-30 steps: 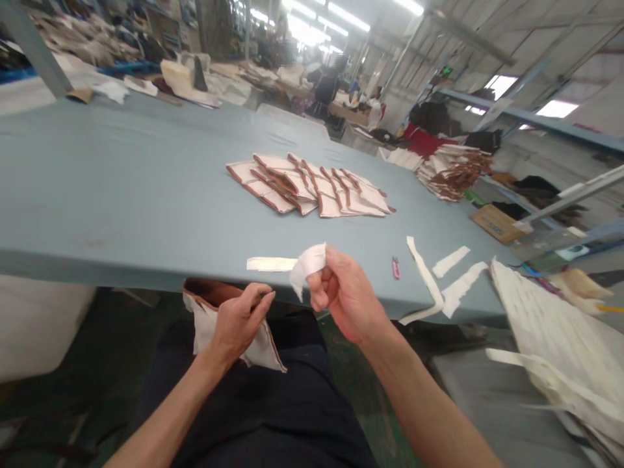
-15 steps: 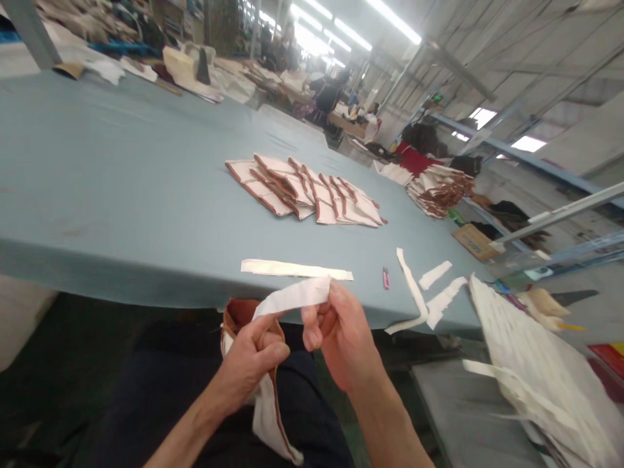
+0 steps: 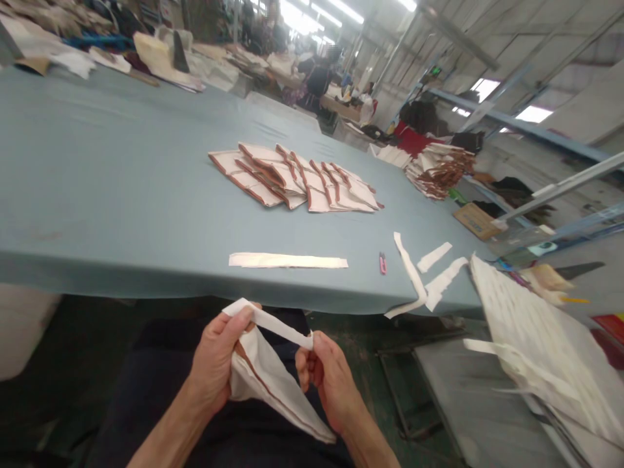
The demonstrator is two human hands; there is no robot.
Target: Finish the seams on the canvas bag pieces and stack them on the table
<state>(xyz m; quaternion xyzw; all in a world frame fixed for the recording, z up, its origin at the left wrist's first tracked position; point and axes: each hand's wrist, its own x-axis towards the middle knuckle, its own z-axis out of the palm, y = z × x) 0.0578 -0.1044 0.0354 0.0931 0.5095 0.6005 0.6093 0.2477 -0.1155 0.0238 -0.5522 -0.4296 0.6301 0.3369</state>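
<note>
Over my lap, below the table's front edge, my left hand (image 3: pixel 217 357) pinches one end of a white fabric strip (image 3: pixel 277 326) and also grips a cream fabric piece with brown trim (image 3: pixel 273 383), which hangs down to the right. The strip's other end is pinched in my right hand (image 3: pixel 324 374), so it stretches between both hands. On the blue-grey table (image 3: pixel 121 182) just beyond lies a long white strip (image 3: pixel 287 260).
A fanned row of cream pieces with brown trim (image 3: pixel 297 179) lies mid-table. A small pink tool (image 3: pixel 383 262) and loose white strips (image 3: pixel 429 276) sit near the right front edge. A second stack (image 3: pixel 439 170) is far right. Cream fabric (image 3: pixel 536 325) lies at right. People work in the background.
Both hands dropped from table-edge height to my lap. My left hand took hold of the strip's free end, and the strip now runs taut between both hands. The trimmed piece came up with my left hand.
</note>
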